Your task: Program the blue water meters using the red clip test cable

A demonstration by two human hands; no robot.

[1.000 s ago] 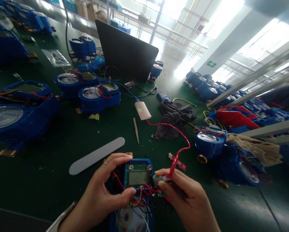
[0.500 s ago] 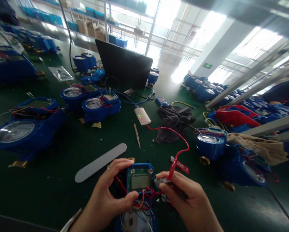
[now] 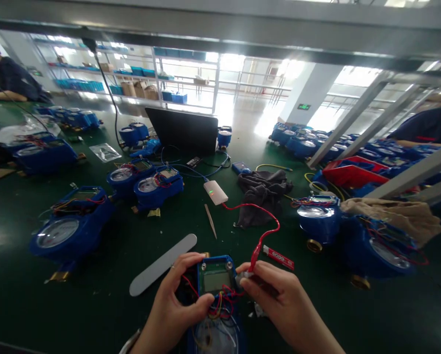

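Note:
A blue water meter (image 3: 201, 268) lies before me with its electronics housing uncovered, showing a green circuit board and a grey display (image 3: 213, 281). Loose red, yellow and white wires (image 3: 220, 309) spill over its near side. My left hand (image 3: 176, 307) grips the housing, thumb at the near left corner and fingers at the far left corner. At the housing's right side, my right hand (image 3: 283, 292) pinches a small grey piece (image 3: 241, 278) at the end of a red twisted cable (image 3: 270, 227). Fingers hide most of that piece. The cable leads to a white box (image 3: 215, 192) with lit indicators.
A grey flat bar (image 3: 163, 265), a thin wooden stick (image 3: 210, 221), a red-and-white tube (image 3: 278, 257) and a dark cloth (image 3: 263, 191) lie around. A laptop (image 3: 183, 130) stands behind. More blue meters (image 3: 73, 226) flank both sides; metal struts (image 3: 348, 123) rise at right.
The camera view has tilted up, bringing a beam overhead and a person at far left into sight. Both hands keep their grip at the meter, with little visible movement.

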